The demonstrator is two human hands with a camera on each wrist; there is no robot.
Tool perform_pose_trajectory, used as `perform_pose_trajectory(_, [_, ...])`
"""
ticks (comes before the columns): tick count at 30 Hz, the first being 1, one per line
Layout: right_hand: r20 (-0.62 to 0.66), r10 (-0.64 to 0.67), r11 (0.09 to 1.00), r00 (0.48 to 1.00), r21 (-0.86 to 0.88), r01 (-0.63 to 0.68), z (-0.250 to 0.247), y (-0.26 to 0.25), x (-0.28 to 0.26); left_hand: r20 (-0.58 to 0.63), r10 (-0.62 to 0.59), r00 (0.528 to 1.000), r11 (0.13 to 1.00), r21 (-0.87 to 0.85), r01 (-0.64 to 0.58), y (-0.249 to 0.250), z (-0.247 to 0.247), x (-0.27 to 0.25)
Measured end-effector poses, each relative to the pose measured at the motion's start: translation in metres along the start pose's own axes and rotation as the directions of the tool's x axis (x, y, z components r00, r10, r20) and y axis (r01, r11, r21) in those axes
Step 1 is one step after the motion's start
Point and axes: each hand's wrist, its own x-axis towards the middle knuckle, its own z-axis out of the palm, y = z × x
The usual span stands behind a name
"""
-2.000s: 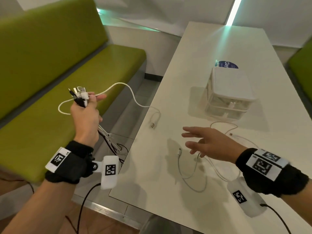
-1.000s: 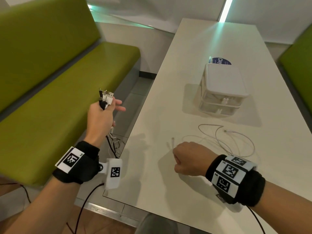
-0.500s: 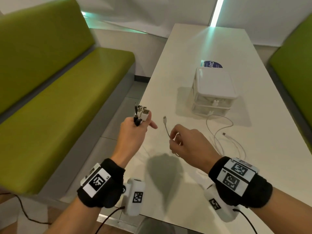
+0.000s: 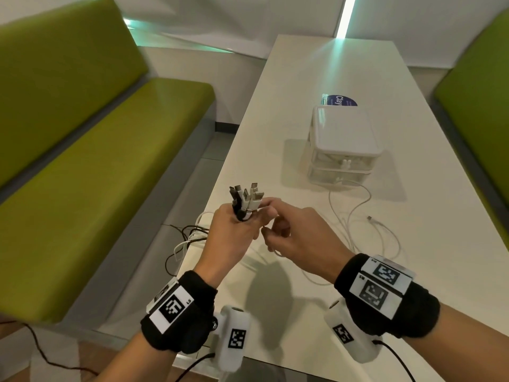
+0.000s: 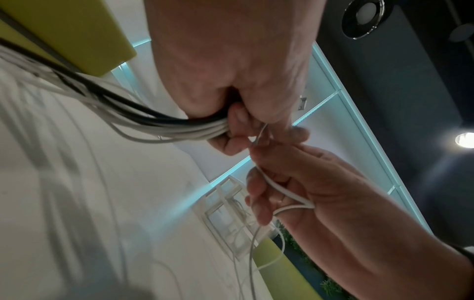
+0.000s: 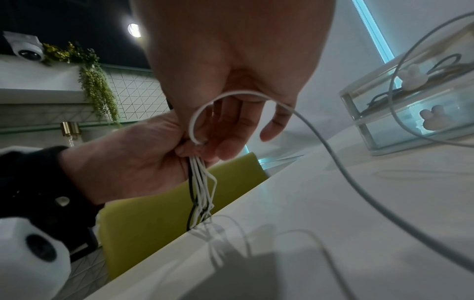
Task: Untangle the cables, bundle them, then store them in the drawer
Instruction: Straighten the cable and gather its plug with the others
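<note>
The left hand (image 4: 230,235) is fisted round a bunch of thin, smooth cables (image 4: 246,201), white and black, their metal plug ends fanned upward above the near edge of the glossy white table (image 4: 289,86). The right hand (image 4: 298,238) pinches a loose white cable (image 6: 302,115) against that bunch; its plug end is hidden among fingers. Behind stands a boxy clear-plastic drawer unit (image 4: 344,150), cables dimly visible inside.

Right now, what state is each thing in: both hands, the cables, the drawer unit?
left hand: grips cable bundle, plugs up
cable bundle: gathered in fist, tails hanging over table edge
right hand: pinches white cable beside bundle
white cable: loose on table
drawer unit: both drawers closed
</note>
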Motion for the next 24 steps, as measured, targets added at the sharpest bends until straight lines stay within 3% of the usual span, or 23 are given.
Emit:
perform_pose_trajectory(8, [-0.030,-0.039,0.995,0.999,-0.096,0.035,-0.001,0.002,0.003,-0.115,-0.032,0.993,0.993,-0.113,0.019,0.000,0.002,-0.001])
perform_pose_trajectory(13, [0.114,-0.074,0.962,0.991,-0.252,0.101,-0.002,0.007,-0.004,-0.173,0.073,0.982,0.976,-0.189,-0.106,0.008,-0.006,0.002])
perform_pose_trajectory(16, [0.150,-0.119,0.923,0.982,-0.349,0.165,-0.006,0.017,-0.010,-0.165,0.037,0.986,0.943,-0.321,-0.089,0.015,-0.023,0.008])
perform_pose_trajectory(19, [0.200,-0.065,0.923,0.978,-0.361,0.135,-0.016,0.024,-0.008,-0.165,0.014,0.986,0.925,-0.372,-0.076,0.019,-0.041,0.008])
perform_pose_trajectory(22, [0.254,-0.044,0.908,0.966,-0.394,0.144,-0.026,0.022,-0.003,-0.124,0.048,0.991,0.935,-0.344,-0.088,0.018,-0.058,0.009])
perform_pose_trajectory(24, [0.281,-0.049,0.887,0.959,-0.430,0.171,-0.029,0.022,0.003,-0.127,0.084,0.988,0.968,-0.225,-0.111,0.018,-0.067,0.011])
